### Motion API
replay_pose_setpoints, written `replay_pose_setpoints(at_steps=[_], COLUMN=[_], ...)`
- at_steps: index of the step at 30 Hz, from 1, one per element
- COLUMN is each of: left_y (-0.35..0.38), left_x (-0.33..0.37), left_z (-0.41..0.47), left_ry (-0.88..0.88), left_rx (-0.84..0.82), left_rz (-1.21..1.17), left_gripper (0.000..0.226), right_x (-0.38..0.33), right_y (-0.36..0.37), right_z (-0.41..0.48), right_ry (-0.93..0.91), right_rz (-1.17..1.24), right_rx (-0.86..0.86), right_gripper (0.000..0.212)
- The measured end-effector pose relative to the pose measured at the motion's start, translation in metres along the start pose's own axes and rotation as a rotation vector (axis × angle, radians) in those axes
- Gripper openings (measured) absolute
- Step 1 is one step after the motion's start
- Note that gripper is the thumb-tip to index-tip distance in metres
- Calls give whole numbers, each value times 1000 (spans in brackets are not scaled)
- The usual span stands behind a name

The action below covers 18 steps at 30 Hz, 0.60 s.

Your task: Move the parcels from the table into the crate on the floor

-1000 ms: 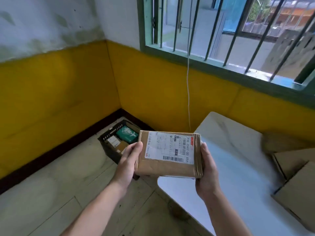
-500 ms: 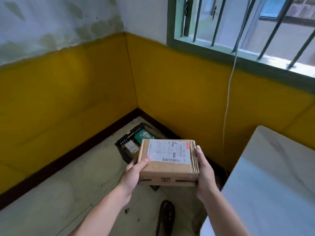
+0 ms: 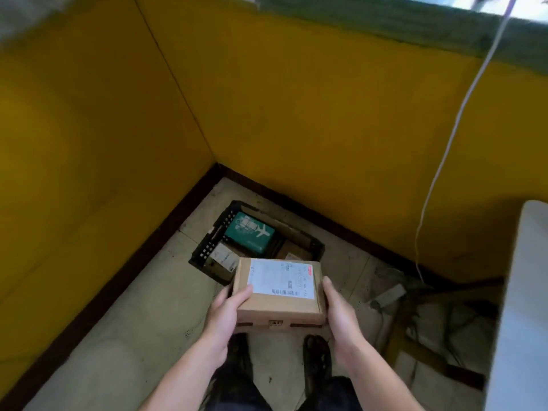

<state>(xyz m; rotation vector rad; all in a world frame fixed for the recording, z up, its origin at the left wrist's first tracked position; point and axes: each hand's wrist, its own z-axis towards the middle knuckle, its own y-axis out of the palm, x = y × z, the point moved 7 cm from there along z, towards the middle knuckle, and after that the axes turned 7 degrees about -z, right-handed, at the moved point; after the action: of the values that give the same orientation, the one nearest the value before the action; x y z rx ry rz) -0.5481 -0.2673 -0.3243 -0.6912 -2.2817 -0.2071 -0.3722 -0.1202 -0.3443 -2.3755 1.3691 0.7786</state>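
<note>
Two dark shoes (image 3: 318,357) stand on the pale floor at the bottom of the view, with two bare forearms reaching out above them. Both hands are clamped on one brown cardboard parcel (image 3: 278,305), one on each side. The left hand (image 3: 225,310) grips the left edge with its thumb laid across the top, just touching the corner of the one white shipping label (image 3: 281,278). The right hand (image 3: 341,312) holds the right edge with its thumb lying along that side. The fingers under the box are hidden. The parcel is held level in the air above the floor, on the near side of the crate and covering its near corner from this angle; it is not inside. One black slotted crate (image 3: 207,247) sits on the floor in the corner of the room. One teal parcel (image 3: 250,234) printed with a white aeroplane lies in it, beside one brown labelled parcel (image 3: 222,258) on the left and a second brown one (image 3: 292,253) partly hidden on the right. To the right, one white table (image 3: 522,292) shows only its edge, with one power strip (image 3: 388,295) on the floor near it. One white cable (image 3: 444,152) hangs down the yellow wall (image 3: 326,114) behind.
</note>
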Motion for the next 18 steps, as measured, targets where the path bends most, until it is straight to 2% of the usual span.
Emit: replay_pose_setpoints(at_steps=[2, 6, 11, 14, 18], left_y=[-3, -13, -18, -11, 13], left_x=[7, 16, 13, -3, -33], left_z=[28, 96, 184, 230, 298], left_ry=[-8, -12, -30, -82, -68], left_rx=[-36, -149, -294, -312, -302], left_rz=[20, 145, 312, 335, 392], left_gripper=[23, 37, 34, 33, 26], right_x=[-3, 0, 19, 32, 49], right_y=[13, 47, 87, 92, 91], right_z=[9, 38, 90, 133, 209], right_ry=[14, 17, 57, 76, 82], right_rz=[6, -2, 46, 82, 38], right_rx=[76, 222, 349, 440, 473], right_gripper=[45, 58, 38, 21, 24])
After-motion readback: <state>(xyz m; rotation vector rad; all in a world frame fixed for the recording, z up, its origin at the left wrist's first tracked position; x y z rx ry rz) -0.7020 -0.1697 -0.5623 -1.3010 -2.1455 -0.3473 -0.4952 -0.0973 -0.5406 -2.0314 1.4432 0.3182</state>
